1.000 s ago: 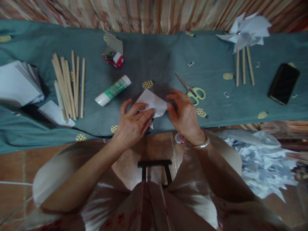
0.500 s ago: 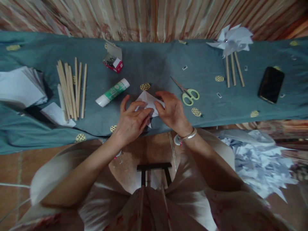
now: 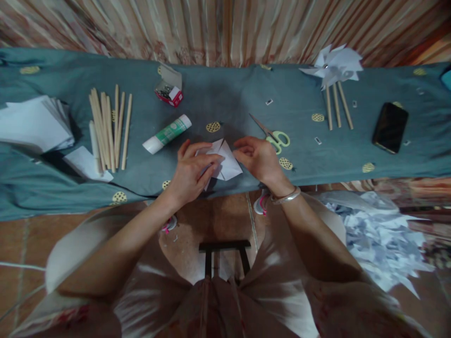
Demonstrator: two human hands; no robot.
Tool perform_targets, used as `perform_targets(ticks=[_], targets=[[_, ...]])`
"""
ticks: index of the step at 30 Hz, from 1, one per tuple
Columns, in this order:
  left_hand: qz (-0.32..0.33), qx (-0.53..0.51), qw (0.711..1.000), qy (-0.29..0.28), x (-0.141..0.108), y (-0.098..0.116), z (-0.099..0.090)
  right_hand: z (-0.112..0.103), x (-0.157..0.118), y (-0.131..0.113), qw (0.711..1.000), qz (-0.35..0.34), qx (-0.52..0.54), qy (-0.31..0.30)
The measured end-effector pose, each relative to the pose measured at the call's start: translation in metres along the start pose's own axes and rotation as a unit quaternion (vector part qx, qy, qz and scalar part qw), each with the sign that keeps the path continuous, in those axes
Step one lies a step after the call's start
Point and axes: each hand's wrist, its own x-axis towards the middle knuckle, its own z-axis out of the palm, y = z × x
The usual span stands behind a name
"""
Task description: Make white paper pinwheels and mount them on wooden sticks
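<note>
A small white paper square (image 3: 230,166) with dark slits running in from its corners lies near the table's front edge. My left hand (image 3: 192,171) covers its left side, the forefinger reaching over the sheet and the thumb below, gripping it. Just off its right edge is my right hand (image 3: 259,157), fingers bent and a little apart, with nothing visible in them. Scissors with green handles (image 3: 282,138) lie right behind that hand. To the left of the paper rests a white and green glue stick (image 3: 167,134).
Wooden sticks (image 3: 108,131) lie left, near a stack of white paper (image 3: 35,124). An opened red box (image 3: 171,94) holds small metal pieces. Paper pinwheels (image 3: 336,65) and a black phone (image 3: 390,127) are right. Below, a bag of paper pieces (image 3: 380,239) stands beside my leg.
My right hand has drawn off the paper, slightly to the right. The paper has turned, and its slits show more plainly. My left hand stays on it.
</note>
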Motion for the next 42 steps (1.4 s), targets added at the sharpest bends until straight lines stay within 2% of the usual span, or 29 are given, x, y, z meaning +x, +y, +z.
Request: perform_targets(ticks=[3, 6, 11, 13, 16, 19, 25, 31, 36, 42], targets=[[-0.003, 0.007, 1.0, 0.01, 0.001, 0.001, -0.003, -0.003, -0.002, 0.002, 1.0, -0.018, 0.001, 0.017], [-0.017, 0.012, 0.999, 0.034, 0.0, 0.001, -0.008, -0.006, -0.005, 0.0, 0.998, -0.049, -0.039, 0.003], [-0.027, 0.01, 0.998, 0.06, -0.002, -0.003, -0.015, 0.0, -0.004, -0.003, 0.975, -0.197, -0.103, -0.025], [-0.037, 0.019, 0.996, 0.073, -0.002, -0.006, -0.017, 0.006, 0.0, -0.004, 0.967, -0.222, -0.119, -0.045], [-0.05, 0.032, 0.994, 0.09, -0.002, -0.009, -0.02, 0.013, 0.008, -0.008, 0.96, -0.225, -0.144, -0.085], [-0.05, 0.038, 0.995, 0.081, -0.004, -0.012, -0.02, 0.012, 0.013, -0.012, 0.948, -0.238, -0.182, -0.103], [-0.07, 0.042, 0.996, 0.041, -0.01, -0.019, -0.022, -0.005, 0.001, -0.015, 0.942, -0.247, -0.203, -0.1], [-0.097, -0.056, 0.993, 0.027, -0.01, -0.015, -0.02, -0.016, -0.018, -0.008, 0.954, -0.234, -0.173, -0.073], [-0.111, -0.126, 0.985, 0.022, 0.001, -0.013, -0.009, -0.024, -0.028, -0.004, 0.962, -0.215, -0.151, -0.07], [-0.094, -0.12, 0.988, 0.016, 0.025, -0.012, 0.0, -0.034, -0.042, -0.004, 0.965, -0.207, -0.13, -0.091]])
